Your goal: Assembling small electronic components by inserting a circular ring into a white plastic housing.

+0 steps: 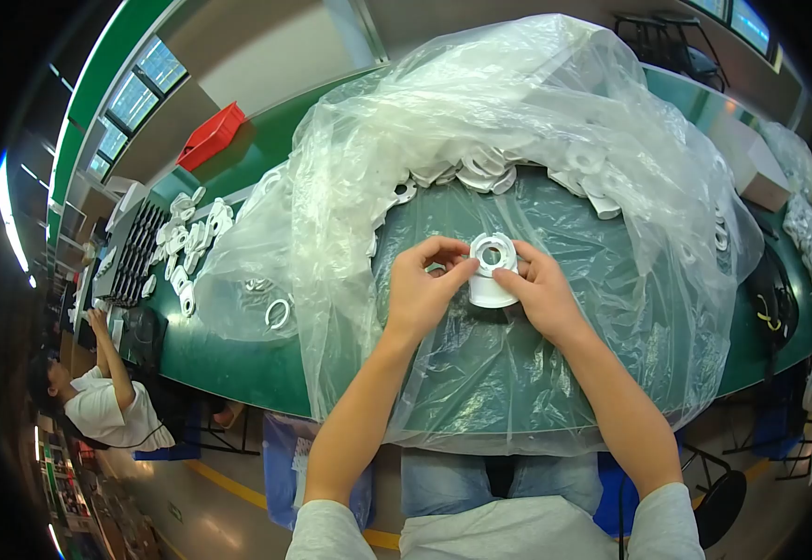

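The person is wearing a plain, pale whitish-grey T-shirt [508, 534], its front lying in soft creases. The left sleeve [329, 534] and the right sleeve [667, 526] are matching it in colour, both short and loose, and are leaving the left forearm [361, 411] and the right forearm [618, 401] uncovered. The left hand [424, 291] and the right hand [548, 297] are showing bare. Light blue denim jeans [441, 485] are covering the thighs, their cloth looking paler in patches.

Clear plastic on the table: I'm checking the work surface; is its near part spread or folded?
Spread, though wrinkled: the clear plastic lies across the green table, beneath the held white part.
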{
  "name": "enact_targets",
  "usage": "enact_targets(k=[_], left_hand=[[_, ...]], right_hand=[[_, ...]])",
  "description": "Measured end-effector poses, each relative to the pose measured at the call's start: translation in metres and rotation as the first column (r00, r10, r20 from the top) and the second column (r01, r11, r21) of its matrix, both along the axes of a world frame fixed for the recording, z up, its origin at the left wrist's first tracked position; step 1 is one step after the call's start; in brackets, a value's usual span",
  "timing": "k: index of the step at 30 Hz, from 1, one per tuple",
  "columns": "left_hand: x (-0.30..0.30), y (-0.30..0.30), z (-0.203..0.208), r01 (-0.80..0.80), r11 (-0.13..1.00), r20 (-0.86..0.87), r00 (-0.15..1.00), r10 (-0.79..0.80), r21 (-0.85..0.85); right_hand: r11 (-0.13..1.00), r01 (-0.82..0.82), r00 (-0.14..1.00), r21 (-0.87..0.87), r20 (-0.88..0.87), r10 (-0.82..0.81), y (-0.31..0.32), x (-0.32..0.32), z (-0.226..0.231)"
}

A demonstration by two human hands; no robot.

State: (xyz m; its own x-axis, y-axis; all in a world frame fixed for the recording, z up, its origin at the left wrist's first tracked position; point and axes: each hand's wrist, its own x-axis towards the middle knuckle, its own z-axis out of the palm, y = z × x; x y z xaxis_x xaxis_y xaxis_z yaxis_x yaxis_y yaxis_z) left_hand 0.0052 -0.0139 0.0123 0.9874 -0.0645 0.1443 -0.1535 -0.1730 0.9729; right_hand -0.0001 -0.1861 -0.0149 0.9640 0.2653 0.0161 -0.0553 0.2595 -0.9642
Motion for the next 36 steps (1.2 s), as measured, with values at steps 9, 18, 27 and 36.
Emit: enact_targets(k=[9,18,27,36], left_hand=[[-0.0011,0.0009,-0.0003,0.004,1.0,0.019,1.0,-0.004,0.003],[-0.0012,0.0006,-0.0019,-0.003,1.0,0.146,0.989,0.004,-0.006],[-0.0044,-0.0017,-0.0009,-0.019,0.989,0.017,1.0,0.021,-0.145],[-0.0026,-0.0026,-0.0055,0.003,0.993,0.12,0.993,0.011,-0.119]], right_hand=[[0.998,-0.058,0.998,-0.021,0.007,0.059,-0.003,-0.0004,0.0024],[0.999,-0.04,0.998,0.033,0.047,0.038,0.0011,-0.0023,0.0005],[0.999,-0.052,0.999,0.009,0.01,0.052,0.0037,-0.0063,0.0087],[0.996,-0.089,0.996,0.018,-0.028,0.089,-0.0039,0.0,0.0008]])
